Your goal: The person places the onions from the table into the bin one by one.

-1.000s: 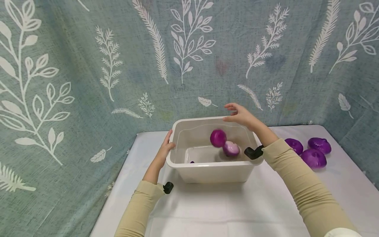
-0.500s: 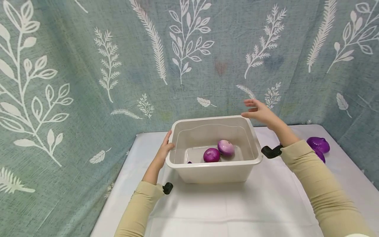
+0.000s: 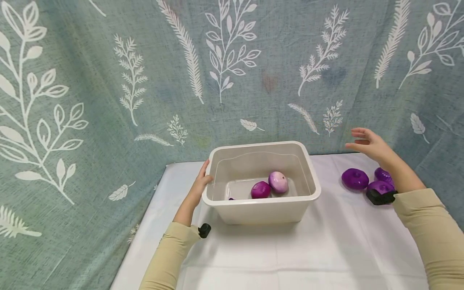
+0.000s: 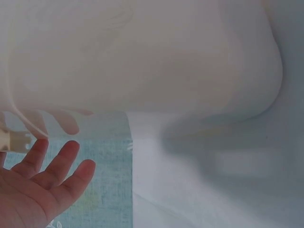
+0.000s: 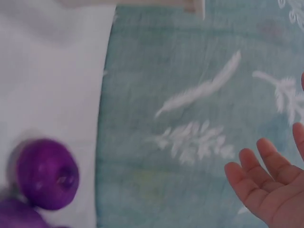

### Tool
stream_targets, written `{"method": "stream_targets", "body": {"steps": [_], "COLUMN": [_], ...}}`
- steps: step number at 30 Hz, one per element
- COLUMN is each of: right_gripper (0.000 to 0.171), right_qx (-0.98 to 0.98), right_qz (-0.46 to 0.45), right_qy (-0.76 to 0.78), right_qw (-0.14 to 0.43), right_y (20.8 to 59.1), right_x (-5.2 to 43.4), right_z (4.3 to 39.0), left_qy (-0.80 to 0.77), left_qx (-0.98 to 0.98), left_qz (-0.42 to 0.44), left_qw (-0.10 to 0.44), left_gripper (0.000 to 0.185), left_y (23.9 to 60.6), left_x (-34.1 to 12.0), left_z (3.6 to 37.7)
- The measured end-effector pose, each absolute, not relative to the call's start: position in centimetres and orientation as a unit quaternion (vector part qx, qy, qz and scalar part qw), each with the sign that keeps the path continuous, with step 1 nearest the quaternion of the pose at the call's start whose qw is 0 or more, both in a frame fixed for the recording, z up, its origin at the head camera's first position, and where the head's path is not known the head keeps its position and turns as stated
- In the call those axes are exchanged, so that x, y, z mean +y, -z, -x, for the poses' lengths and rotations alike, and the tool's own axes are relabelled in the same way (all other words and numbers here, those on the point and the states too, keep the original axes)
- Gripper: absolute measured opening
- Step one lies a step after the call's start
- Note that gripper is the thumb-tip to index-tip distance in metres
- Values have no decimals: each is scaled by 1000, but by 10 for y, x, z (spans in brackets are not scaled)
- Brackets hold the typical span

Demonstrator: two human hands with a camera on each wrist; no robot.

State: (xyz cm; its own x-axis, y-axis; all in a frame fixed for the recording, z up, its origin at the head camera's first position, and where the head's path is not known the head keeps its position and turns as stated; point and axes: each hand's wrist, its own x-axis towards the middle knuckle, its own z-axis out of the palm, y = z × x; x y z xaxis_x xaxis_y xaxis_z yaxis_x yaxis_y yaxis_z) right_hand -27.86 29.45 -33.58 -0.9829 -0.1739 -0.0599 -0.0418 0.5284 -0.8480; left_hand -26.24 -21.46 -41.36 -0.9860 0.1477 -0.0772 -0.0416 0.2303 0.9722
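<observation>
Onions (image 3: 355, 179) lie at right of frame, just below the spread, empty right hand (image 3: 369, 144). Left hand (image 3: 201, 186), fingers straight, rests against the tub (image 3: 217, 197) wall.

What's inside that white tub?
The tub holds two onions: a dark purple one and a paler one. A small purple bit peeks out; the near wall hides the rest.
</observation>
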Motion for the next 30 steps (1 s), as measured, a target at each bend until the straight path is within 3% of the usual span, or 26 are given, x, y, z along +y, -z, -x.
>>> {"method": "stream_targets", "body": {"steps": [3,14,23,30], "right_gripper": [84,82,72,75], "right_qx": [873,884,887,883], "right_qz": [54,27,14,11], "right_qy": [481,463,460,467], "right_qw": [64,55,39,39], "right_y": [343,390,429,457], "right_x": [309,348,368,379], "right_z": [272,255,248,242], "left_qy": [-623,-622,-630,-621], "left_qx": [777,779,771,778], "left_qz": [-27,-33,-25,-27], "left_qw": [87,72,92,90], "left_gripper": [72,74,74,75], "left_y": [404,427,405,399], "left_x": [-213,-219,-211,-208], "left_z": [257,271,260,253]}}
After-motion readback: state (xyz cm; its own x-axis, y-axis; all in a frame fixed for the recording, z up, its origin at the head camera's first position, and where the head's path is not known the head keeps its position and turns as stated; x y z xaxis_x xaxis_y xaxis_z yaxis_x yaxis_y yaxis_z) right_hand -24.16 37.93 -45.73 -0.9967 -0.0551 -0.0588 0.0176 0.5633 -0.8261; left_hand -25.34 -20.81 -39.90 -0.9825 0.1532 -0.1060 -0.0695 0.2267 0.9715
